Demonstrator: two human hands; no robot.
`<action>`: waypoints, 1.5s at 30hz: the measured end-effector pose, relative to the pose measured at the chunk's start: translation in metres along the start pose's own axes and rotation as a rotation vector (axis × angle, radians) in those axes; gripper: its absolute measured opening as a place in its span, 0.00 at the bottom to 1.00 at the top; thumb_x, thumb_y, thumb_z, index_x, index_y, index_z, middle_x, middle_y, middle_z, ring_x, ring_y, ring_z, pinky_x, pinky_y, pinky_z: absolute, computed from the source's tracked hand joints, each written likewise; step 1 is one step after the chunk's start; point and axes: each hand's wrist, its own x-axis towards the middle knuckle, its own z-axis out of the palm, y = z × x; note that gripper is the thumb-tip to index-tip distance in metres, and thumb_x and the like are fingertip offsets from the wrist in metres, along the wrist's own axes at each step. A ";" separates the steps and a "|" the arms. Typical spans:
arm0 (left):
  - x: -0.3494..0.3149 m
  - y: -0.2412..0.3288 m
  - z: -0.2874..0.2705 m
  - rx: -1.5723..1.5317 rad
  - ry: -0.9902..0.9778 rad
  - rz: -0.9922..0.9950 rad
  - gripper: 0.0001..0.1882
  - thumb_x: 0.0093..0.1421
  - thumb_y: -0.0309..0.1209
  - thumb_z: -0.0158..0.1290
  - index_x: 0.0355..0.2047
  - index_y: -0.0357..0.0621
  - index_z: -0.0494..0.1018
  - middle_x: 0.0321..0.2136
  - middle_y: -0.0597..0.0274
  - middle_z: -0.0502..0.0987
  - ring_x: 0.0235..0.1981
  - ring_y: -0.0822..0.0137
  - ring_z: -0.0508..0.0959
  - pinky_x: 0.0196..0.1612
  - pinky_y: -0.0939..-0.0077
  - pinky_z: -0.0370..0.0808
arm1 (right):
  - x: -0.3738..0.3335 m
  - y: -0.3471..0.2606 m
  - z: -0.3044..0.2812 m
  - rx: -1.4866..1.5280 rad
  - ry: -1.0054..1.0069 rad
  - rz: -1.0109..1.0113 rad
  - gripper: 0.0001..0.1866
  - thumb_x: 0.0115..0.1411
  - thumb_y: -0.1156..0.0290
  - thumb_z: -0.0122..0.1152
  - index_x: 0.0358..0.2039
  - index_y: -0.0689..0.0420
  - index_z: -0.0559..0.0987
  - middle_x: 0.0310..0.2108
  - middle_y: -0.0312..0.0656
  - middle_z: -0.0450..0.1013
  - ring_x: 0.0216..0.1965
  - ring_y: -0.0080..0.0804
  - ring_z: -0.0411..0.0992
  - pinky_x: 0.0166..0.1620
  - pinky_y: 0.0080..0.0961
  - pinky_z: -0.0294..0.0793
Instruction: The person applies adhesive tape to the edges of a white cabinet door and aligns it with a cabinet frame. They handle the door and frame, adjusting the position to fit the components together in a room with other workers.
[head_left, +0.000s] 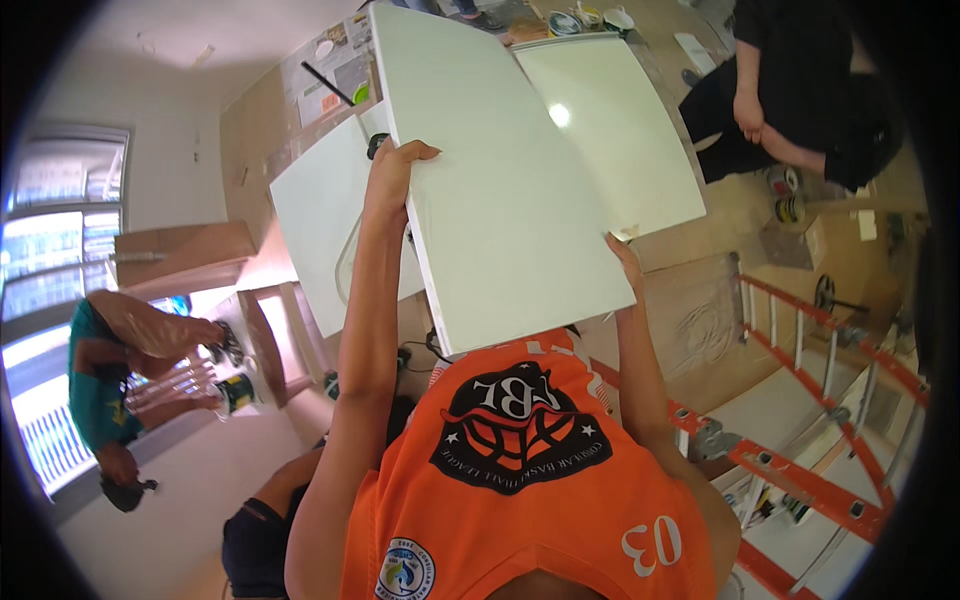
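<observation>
A large white flat panel (500,190) is held up in front of me, tilted, its near corner close to my chest. My left hand (392,180) is closed round its left edge, thumb lying on the white face; the fingers behind are hidden. On the opposite edge, my right hand (625,260) grips near the right corner, mostly hidden by the panel. A small black fitting (377,145) shows beside my left hand. Beyond lies a second white panel (630,130), and a third white panel (315,215) is partly covered at the left.
An orange ladder (765,465) stands at right. A person in black (790,90) stands at far right, hands together. At left, a person in a teal shirt (95,375) is near a paint bucket (235,393). Cardboard boxes (795,240) and cans (565,22) sit around; paper covers the floor.
</observation>
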 end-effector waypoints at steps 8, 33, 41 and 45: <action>0.002 0.000 0.049 0.162 -0.029 0.118 0.20 0.52 0.24 0.53 0.47 0.27 0.72 0.36 0.51 0.78 0.35 0.61 0.79 0.40 0.68 0.76 | 0.044 0.083 -0.054 0.078 -0.048 0.093 0.26 0.70 0.51 0.57 0.55 0.63 0.77 0.42 0.42 0.80 0.40 0.29 0.80 0.43 0.24 0.80; 0.037 -0.098 0.149 0.438 -0.294 0.372 0.31 0.46 0.23 0.61 0.48 0.19 0.62 0.45 0.36 0.72 0.47 0.47 0.75 0.53 0.60 0.71 | -0.063 0.035 -0.079 -0.747 0.192 -0.279 0.34 0.72 0.43 0.49 0.64 0.58 0.74 0.62 0.48 0.72 0.64 0.36 0.67 0.67 0.29 0.60; 0.038 -0.119 0.157 0.579 -0.179 0.670 0.36 0.47 0.23 0.62 0.54 0.13 0.61 0.42 0.35 0.77 0.43 0.49 0.79 0.51 0.63 0.73 | -0.155 0.016 -0.006 -0.681 0.131 -0.609 0.25 0.71 0.60 0.56 0.63 0.60 0.75 0.62 0.48 0.72 0.64 0.39 0.67 0.63 0.38 0.71; 0.021 -0.105 0.164 0.637 -0.221 0.591 0.57 0.52 0.31 0.61 0.64 0.09 0.33 0.59 0.16 0.61 0.61 0.36 0.68 0.67 0.62 0.62 | -0.175 0.000 0.042 -0.882 0.317 -0.630 0.25 0.63 0.80 0.62 0.62 0.59 0.76 0.61 0.47 0.72 0.59 0.38 0.73 0.52 0.32 0.82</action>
